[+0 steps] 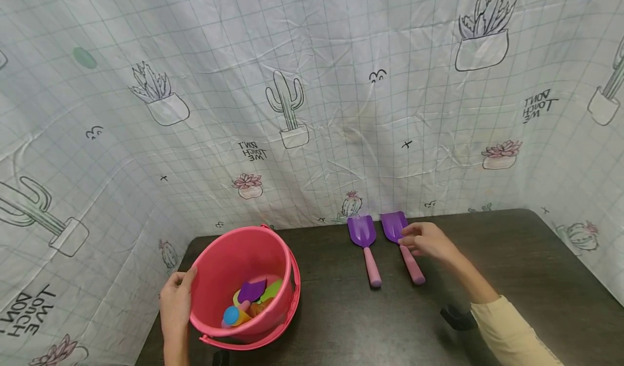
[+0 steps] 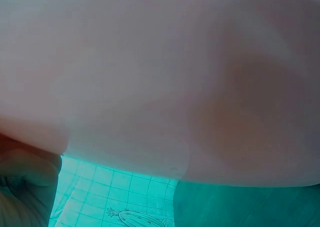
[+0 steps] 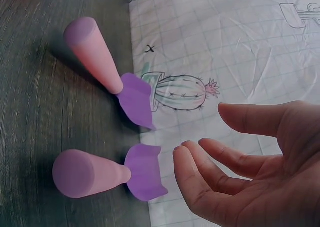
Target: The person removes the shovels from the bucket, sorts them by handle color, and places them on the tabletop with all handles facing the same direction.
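Note:
A pink bucket [image 1: 287, 322] stands at the left of the table with several small colourful toys [image 1: 252, 290] inside. My left hand [image 1: 175, 301] grips its left rim, thumb over the edge. In the left wrist view the blurred bucket wall [image 2: 125, 87] fills most of the picture. Two toy shovels with purple blades and pink handles lie side by side: a left shovel [image 1: 372, 268] and a right shovel [image 1: 413, 268]. Over the right shovel hovers my right hand [image 1: 429, 240], fingers loosely bent and holding nothing; the right wrist view shows a gap between thumb and fingers [image 3: 187, 179].
The dark wooden table [image 1: 331, 312] ends at the back against a white gridded curtain [image 1: 331, 111] printed with cacti. Both shovel blades reach close to that back edge. The bucket's pink handle [image 1: 244, 346] hangs down around its front.

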Demonstrator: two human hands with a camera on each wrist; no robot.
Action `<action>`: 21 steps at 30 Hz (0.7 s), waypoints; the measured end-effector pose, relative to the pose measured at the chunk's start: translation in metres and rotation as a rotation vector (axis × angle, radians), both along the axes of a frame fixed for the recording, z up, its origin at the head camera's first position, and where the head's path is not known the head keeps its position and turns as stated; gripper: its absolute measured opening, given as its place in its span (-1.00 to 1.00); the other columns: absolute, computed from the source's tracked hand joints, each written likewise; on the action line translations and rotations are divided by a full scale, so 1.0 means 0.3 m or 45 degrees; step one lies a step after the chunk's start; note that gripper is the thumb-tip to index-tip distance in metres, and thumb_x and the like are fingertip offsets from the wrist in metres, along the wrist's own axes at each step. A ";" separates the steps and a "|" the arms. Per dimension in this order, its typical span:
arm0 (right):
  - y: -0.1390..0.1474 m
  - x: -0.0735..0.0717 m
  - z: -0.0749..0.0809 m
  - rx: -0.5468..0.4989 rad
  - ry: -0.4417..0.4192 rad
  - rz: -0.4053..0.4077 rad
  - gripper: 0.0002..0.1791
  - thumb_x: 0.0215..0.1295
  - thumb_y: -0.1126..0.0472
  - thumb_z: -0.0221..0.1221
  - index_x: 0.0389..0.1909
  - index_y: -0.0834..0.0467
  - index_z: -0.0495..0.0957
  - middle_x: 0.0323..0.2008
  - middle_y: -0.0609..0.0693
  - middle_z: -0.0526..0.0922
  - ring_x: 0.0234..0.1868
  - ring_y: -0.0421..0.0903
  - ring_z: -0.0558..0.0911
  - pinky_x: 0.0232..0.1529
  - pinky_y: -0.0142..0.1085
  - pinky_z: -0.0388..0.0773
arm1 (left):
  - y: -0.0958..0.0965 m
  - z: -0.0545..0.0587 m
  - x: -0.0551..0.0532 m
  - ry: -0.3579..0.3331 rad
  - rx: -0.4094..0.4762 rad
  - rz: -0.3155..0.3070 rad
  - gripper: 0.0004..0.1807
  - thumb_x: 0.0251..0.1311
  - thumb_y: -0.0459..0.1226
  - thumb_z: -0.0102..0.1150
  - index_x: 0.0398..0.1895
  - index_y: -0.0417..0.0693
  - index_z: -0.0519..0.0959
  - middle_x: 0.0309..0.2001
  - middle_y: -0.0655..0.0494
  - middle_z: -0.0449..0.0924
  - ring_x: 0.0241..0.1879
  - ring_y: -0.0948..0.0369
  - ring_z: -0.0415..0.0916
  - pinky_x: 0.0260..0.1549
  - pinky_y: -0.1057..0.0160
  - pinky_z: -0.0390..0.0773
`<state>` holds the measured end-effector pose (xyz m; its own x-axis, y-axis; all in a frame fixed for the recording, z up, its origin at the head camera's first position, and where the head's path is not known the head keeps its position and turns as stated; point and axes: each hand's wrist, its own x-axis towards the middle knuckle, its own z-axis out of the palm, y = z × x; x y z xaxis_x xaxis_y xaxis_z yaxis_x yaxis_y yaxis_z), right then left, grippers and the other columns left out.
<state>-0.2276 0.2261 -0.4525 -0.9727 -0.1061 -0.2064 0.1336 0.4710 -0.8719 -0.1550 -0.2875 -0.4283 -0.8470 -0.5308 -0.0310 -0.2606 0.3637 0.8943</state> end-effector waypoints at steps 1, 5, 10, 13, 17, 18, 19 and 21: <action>-0.003 0.003 0.004 -0.001 0.007 0.005 -0.45 0.42 0.25 0.23 0.23 0.60 0.42 0.11 0.46 0.59 0.11 0.37 0.64 0.00 0.04 0.67 | 0.001 0.000 0.000 0.001 0.001 0.001 -0.50 0.51 0.05 0.04 -0.17 -0.29 0.51 -0.52 0.11 0.55 -0.53 0.18 0.51 -0.57 0.26 0.50; -0.015 0.008 0.017 0.003 0.025 0.012 -0.46 0.43 0.26 0.23 0.23 0.59 0.42 0.11 0.46 0.59 0.12 0.38 0.63 0.01 0.06 0.66 | 0.001 0.000 0.000 0.001 0.009 0.004 -0.51 0.52 0.04 0.04 -0.16 -0.29 0.50 -0.52 0.11 0.54 -0.53 0.20 0.50 -0.58 0.28 0.50; -0.027 0.013 0.030 0.020 0.072 0.034 -0.49 0.43 0.27 0.23 0.19 0.59 0.45 0.07 0.45 0.61 0.04 0.33 0.67 -0.02 0.06 0.67 | -0.002 0.001 -0.001 -0.004 0.009 0.000 -0.53 0.51 0.03 0.05 -0.17 -0.28 0.50 -0.52 0.10 0.54 -0.54 0.21 0.51 -0.57 0.27 0.50; -0.035 0.017 0.036 0.010 0.101 0.050 -0.50 0.42 0.27 0.24 0.18 0.59 0.45 0.05 0.42 0.62 -0.03 0.25 0.70 -0.04 0.05 0.68 | -0.003 0.001 -0.001 -0.003 0.011 -0.005 -0.53 0.50 0.03 0.06 -0.17 -0.28 0.50 -0.53 0.10 0.54 -0.54 0.20 0.51 -0.57 0.27 0.50; -0.046 0.024 0.042 -0.011 0.110 0.062 -0.49 0.42 0.27 0.25 0.20 0.57 0.45 0.02 0.36 0.64 -0.10 0.08 0.70 -0.02 0.04 0.68 | -0.005 0.001 0.000 -0.004 0.011 -0.010 -0.52 0.50 0.04 0.06 -0.17 -0.29 0.50 -0.53 0.12 0.54 -0.54 0.20 0.50 -0.58 0.26 0.50; -0.048 0.025 0.044 -0.011 0.110 0.065 -0.50 0.42 0.26 0.25 0.20 0.57 0.46 0.01 0.35 0.65 -0.11 0.05 0.69 -0.02 0.03 0.68 | -0.005 0.000 0.000 -0.003 0.012 -0.005 -0.52 0.50 0.04 0.06 -0.17 -0.28 0.51 -0.53 0.12 0.54 -0.54 0.20 0.51 -0.58 0.27 0.50; -0.050 0.026 0.046 -0.011 0.110 0.065 -0.50 0.42 0.26 0.25 0.20 0.56 0.46 0.00 0.33 0.65 -0.12 0.02 0.69 -0.02 0.03 0.68 | -0.005 0.000 0.000 -0.003 0.014 -0.007 -0.52 0.50 0.04 0.06 -0.17 -0.28 0.51 -0.53 0.12 0.54 -0.54 0.20 0.51 -0.58 0.26 0.50; -0.055 0.029 0.051 -0.007 0.111 0.066 -0.51 0.42 0.27 0.25 0.19 0.55 0.47 -0.01 0.31 0.66 -0.14 -0.01 0.67 -0.02 0.03 0.68 | -0.005 -0.001 0.000 -0.002 0.022 -0.007 -0.51 0.51 0.04 0.05 -0.16 -0.28 0.51 -0.53 0.12 0.54 -0.54 0.20 0.51 -0.58 0.26 0.50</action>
<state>-0.2190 0.2097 -0.4371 -0.9802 -0.1572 -0.1206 0.0330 0.4707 -0.8817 -0.1548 -0.2890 -0.4285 -0.8499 -0.5253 -0.0418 -0.2603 0.3496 0.9000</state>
